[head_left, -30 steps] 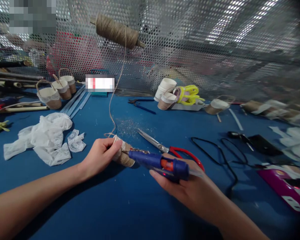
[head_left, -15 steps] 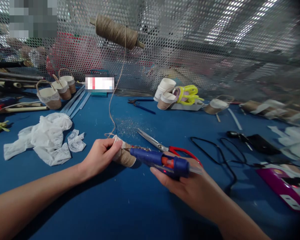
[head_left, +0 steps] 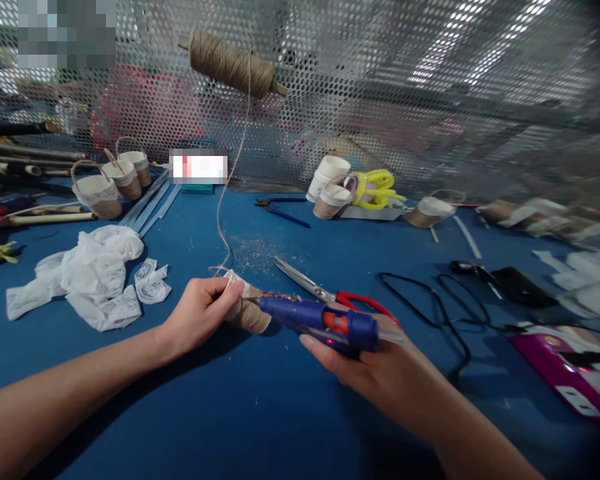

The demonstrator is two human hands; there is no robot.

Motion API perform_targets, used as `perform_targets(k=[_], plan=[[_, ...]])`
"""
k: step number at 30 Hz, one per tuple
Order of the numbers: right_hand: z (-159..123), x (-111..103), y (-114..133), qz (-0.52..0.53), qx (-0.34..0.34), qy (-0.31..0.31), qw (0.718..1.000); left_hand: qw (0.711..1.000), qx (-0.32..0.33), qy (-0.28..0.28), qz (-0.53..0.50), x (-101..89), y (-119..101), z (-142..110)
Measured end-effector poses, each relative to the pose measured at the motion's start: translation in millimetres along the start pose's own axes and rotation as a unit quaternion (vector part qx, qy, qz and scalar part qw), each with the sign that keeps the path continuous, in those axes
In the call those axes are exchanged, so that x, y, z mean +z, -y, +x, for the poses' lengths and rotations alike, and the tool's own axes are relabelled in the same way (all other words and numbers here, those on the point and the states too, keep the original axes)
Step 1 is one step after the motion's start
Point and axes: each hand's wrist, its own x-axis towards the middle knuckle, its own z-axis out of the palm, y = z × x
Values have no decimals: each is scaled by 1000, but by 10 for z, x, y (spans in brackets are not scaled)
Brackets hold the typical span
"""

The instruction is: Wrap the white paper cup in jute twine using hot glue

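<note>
My left hand (head_left: 200,308) is closed on a small cup (head_left: 253,316) wrapped in brown twine, tilted on its side, with its white rim under my thumb. A thin strand of twine (head_left: 223,227) runs from the cup up to a spool (head_left: 233,63) on the mesh. In my right hand (head_left: 365,373) is a blue glue gun (head_left: 310,319) with an orange part and a lit red light. Its nozzle meets or nearly meets the cup's twine side; exact contact is hard to make out. Scissors (head_left: 320,291) with red handles lie just behind the glue gun.
White lace (head_left: 87,273) lies at left, near several finished-looking baskets (head_left: 100,195). Pliers (head_left: 285,208), stacked white cups (head_left: 325,177) and yellow cord (head_left: 375,189) stand at the back. Black cable (head_left: 443,313) and a purple power strip (head_left: 555,370) are at right.
Almost nothing differs. The whole view has shifted very slightly, while both hands keep the same hold and the glue gun stays at the cup.
</note>
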Motion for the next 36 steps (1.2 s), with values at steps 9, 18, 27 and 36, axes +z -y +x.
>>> perform_targets(k=[9,18,27,36], plan=[[-11,-3,9,12,16,11,1000,1000,1,2,-1,-1,-21,-7],[3,2,13,20,15,7,1000,1000,-1,13,-7,2,2,-4],[53,5,-9,34,24,5,999,1000,29,6,4,-5,-3,-15],[35,3,-19,43,44,24,998,1000,19,7,1,-3,26,-8]])
